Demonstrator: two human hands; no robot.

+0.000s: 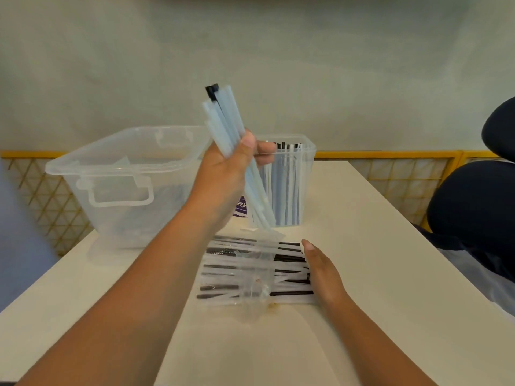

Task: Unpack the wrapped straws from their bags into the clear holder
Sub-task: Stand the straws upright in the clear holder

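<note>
My left hand [231, 168] is raised above the table and grips a bundle of white-wrapped straws [223, 118], tilted with its top end toward the upper left; one black straw tip shows at the top. Just behind and to the right stands the clear holder [303, 188], with several wrapped straws upright inside. On the table lies a clear plastic bag [250, 274] with several black and white straws in it. My right hand [320, 268] rests with straight fingers against the bag's right end.
A large clear plastic bin [117, 185] with a handle stands at the back left of the white table [376, 274]. A purple label [242, 208] shows behind my left wrist. A dark-clothed person [473, 204] sits at the right edge. A yellow lattice fence [390, 168] runs behind.
</note>
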